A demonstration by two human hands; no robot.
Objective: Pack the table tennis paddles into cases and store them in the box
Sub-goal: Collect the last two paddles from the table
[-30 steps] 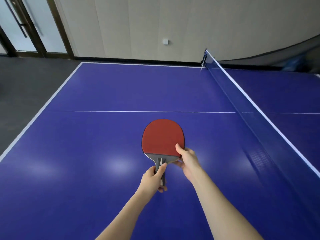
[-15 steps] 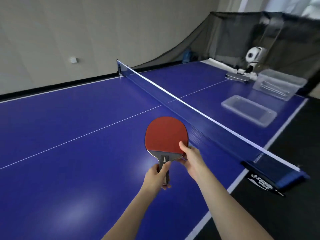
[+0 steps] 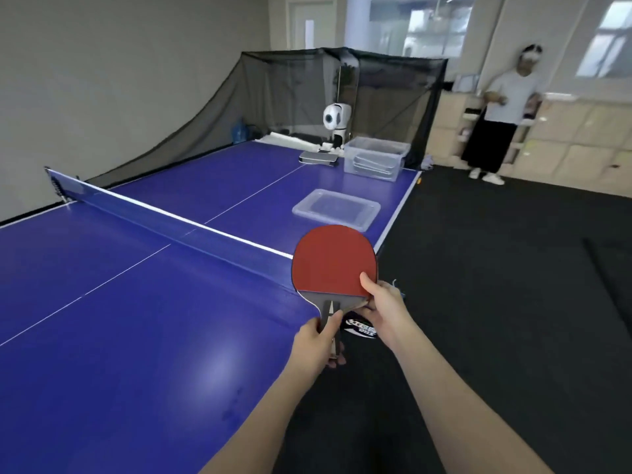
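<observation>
The net (image 3: 154, 225) crosses the tabletop (image 3: 136, 336) from the frame's left edge to the centre. The paddle (image 3: 333, 258), held by left hand (image 3: 314, 347) and right hand (image 3: 383, 309), is above its right end. Beyond the net a clear lid (image 3: 337, 208) lies flat, with the clear box (image 3: 374, 159) and grey case (image 3: 318, 159) further up before black catch netting (image 3: 273, 97). Open blue surface fills the lower left, and dark floor (image 3: 496, 302) lies open at right.

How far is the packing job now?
Done: the clear box stands open, its lid lying apart; flat grey shapes inside may be packed cases. In hand: the red paddle, gripped low by the left hand, pinched at its edge by the right hand. Left: casing it, probably in the grey case beside the box, and storing it.
</observation>
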